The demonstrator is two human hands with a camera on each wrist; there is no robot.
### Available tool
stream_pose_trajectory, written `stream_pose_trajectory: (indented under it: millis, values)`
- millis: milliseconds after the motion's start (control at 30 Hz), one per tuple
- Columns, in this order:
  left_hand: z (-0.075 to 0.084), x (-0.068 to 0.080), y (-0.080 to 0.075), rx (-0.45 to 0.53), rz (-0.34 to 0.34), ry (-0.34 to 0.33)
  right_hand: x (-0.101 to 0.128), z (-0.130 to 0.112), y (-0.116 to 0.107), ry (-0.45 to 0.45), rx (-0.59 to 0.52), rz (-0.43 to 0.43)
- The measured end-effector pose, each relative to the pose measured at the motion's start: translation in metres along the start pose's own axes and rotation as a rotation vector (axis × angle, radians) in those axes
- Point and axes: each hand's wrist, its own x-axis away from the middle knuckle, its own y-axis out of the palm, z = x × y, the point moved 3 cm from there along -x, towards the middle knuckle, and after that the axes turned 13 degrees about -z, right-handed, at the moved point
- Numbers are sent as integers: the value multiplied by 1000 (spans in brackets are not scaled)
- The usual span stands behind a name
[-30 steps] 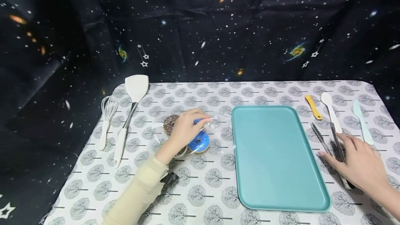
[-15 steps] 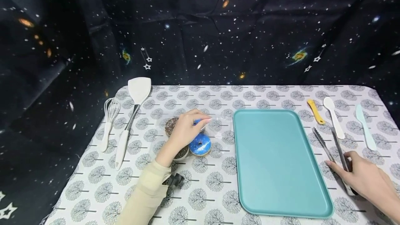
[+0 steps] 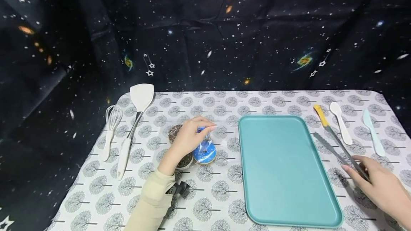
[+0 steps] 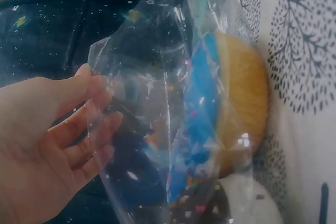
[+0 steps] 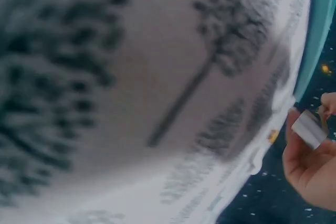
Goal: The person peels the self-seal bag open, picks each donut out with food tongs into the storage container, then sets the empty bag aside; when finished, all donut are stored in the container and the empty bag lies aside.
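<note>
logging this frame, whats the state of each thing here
left hand: pinching the clear bag
clear bag: held, donuts inside
blue donut: in the bag
tongs: lifted, arms apart
right hand: holding the tongs
teal tray: flat on the table

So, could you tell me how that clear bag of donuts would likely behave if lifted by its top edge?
The clear bag looks thin and crinkled, so probably floppy. The donuts would likely sag and shift inside.

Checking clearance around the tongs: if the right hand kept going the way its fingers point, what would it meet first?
Probably the teal tray: the right hand, gripping the tongs, points up-left toward its right rim; depth is unclear.
</note>
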Motion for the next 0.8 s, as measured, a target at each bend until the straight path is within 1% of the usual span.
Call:
stream_pose_trajectory:
  millis: [133, 267, 400, 533, 667, 800]
  values:
    - [0, 0, 2, -5, -6, -13, -6, -22, -11, -168, 22, 22]
    - [1, -1, 3, 0, -13, -12, -17, -49, -20, -367, 71, 81]
    - [1, -2, 4, -14, -19, -7, -33, -78, -23, -529, 125, 126]
    - [1, -2, 3, -27, -18, 9, -51, -108, -25, -653, 177, 158]
    - [0, -2, 2, -20, -20, 9, -68, -136, -25, -758, 226, 180]
    - [-1, -3, 3, -9, -23, 16, -83, -162, -23, -825, 262, 189]
